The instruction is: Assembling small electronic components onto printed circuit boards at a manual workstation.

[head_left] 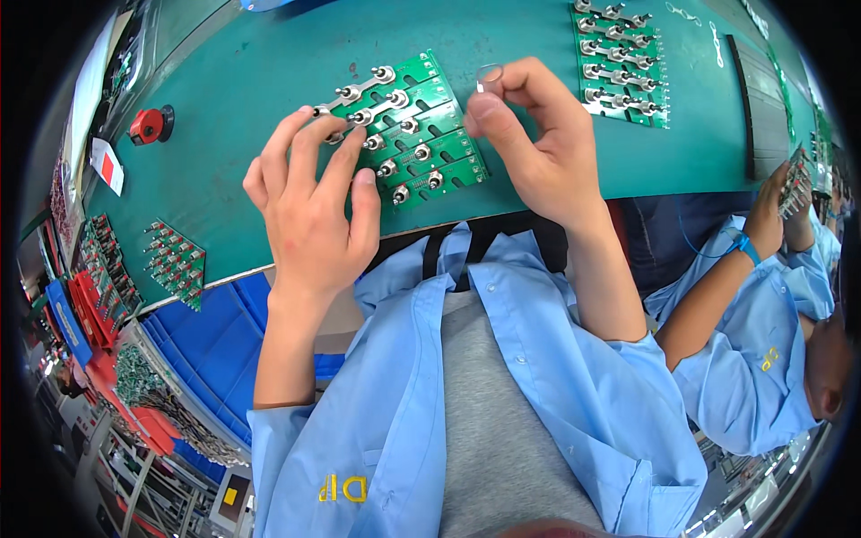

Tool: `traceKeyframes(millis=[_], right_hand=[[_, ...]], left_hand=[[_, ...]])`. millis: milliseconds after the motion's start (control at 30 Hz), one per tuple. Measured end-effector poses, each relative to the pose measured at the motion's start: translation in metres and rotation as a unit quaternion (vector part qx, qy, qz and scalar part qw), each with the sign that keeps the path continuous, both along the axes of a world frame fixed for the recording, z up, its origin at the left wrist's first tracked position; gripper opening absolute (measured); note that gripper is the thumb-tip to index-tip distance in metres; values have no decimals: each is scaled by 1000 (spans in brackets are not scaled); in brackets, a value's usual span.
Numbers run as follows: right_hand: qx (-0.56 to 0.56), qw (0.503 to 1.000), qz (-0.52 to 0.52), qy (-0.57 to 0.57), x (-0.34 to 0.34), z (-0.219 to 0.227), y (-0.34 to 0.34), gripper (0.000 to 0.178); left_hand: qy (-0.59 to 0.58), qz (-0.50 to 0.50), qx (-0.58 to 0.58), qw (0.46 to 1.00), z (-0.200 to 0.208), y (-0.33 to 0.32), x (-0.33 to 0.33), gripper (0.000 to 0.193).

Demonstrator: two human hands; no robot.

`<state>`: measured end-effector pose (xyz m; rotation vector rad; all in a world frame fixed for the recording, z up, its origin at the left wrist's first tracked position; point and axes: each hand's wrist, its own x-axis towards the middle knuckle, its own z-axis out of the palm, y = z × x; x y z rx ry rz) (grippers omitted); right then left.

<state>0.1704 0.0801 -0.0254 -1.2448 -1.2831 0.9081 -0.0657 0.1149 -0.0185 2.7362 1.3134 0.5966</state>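
Note:
A green circuit board [456, 143] with rows of metal toggle switches lies in front of me on the mat. Flat metal strips [369, 87] join switches in its two far rows; the nearer rows show bare switches. My left hand [314, 193] rests over the board's left side, fingers spread, fingertips on the switches and strip ends there. To the right of the board and just above the mat, my right hand [549, 143] pinches a thin ring-shaped metal piece [490, 74] between thumb and forefinger. Its lower part is hidden by the fingers.
Another switch board [621, 67] lies at the far right, near loose metal links [717, 45]. At left are a red and black reel [151, 126], a smaller board [175, 260] and a blue crate [211, 327]. A co-worker [753, 332] at right holds a board.

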Motion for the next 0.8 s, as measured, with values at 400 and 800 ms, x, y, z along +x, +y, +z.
traceKeyframes(millis=[400,800], right_hand=[[-18,939,244,-242,-11,52,26,5],[167,890,199,-373,-18,35,41,3]], left_hand=[[-244,-71,-9,967,13,3,-8,34],[-177,-25,-60,982,-6,6,-28,22]])
